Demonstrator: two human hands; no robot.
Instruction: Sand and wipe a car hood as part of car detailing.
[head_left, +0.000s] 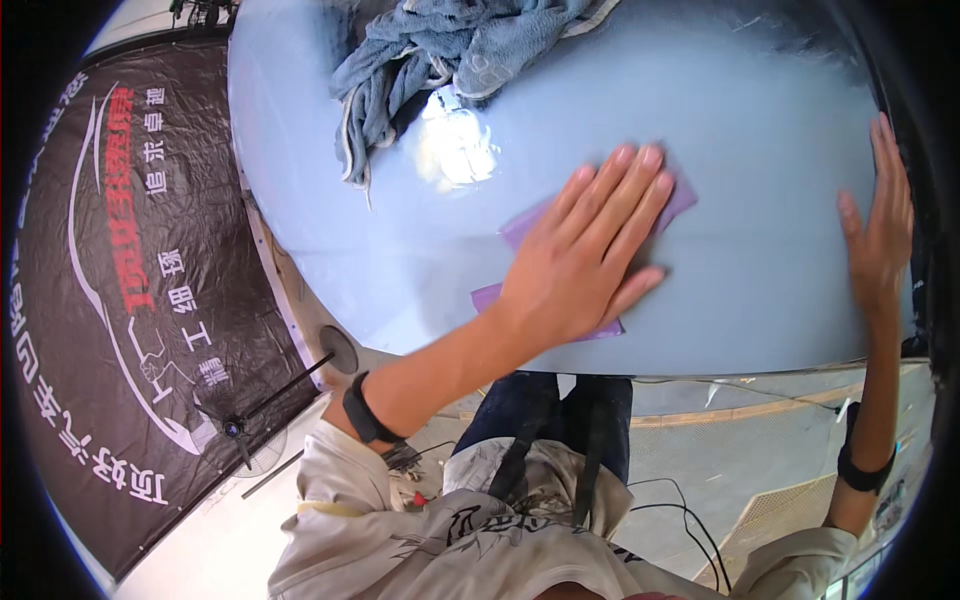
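My left hand (595, 240) lies flat on a thin purple sheet (678, 200), possibly sandpaper. Its fingers are stretched out and the thumb stands apart. The sheet's corners and edges show around the hand; its middle is hidden under the palm. Beneath it is a smooth, curved, pale blue-grey panel (420, 270), like a vehicle body part. At the panel's right edge my right hand (882, 225) rests with straight fingers and the thumb apart, holding nothing.
A crumpled blue-grey towel (430, 60) with pale edging lies on the panel's far side. To the left hangs a dark printed banner (150, 250), with a fan-like stand (235, 428) before it. Black cables (680, 505) run over the floor near my legs.
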